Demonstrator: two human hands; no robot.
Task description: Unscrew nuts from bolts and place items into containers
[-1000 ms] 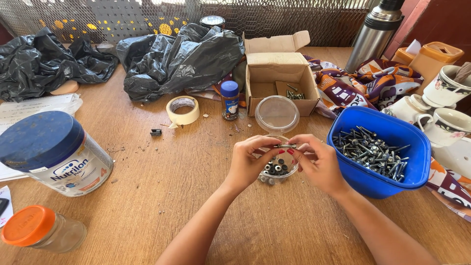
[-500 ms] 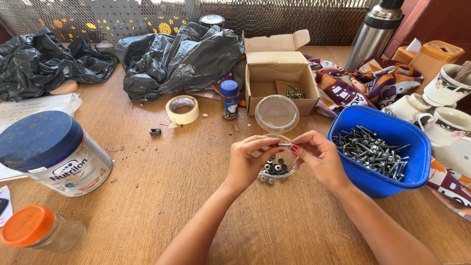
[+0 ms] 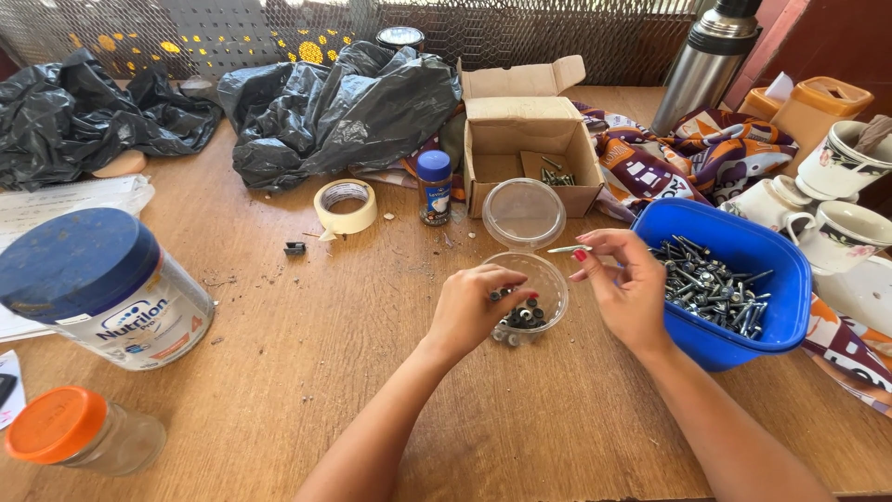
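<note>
My left hand (image 3: 474,307) pinches into the clear plastic cup of nuts (image 3: 530,302); my right hand (image 3: 624,288) pinches a screw (image 3: 569,249) beside the blue tub (image 3: 743,344) on the tabletop (image 3: 307,353).

Head view, steeply down, close.

Both our forearms reach up from the bottom edge & angle inward, bare to the wrist. Our left hand (image 3: 476,305) sits palm down, knuckles up, fingers curled w/ the tips bunched together pointing down-right. Our right hand (image 3: 624,286) is raised a bit higher, palm facing left, thumb & forefinger pinched shut at the top, other fingers loosely bent; hands close but not touching.
</note>
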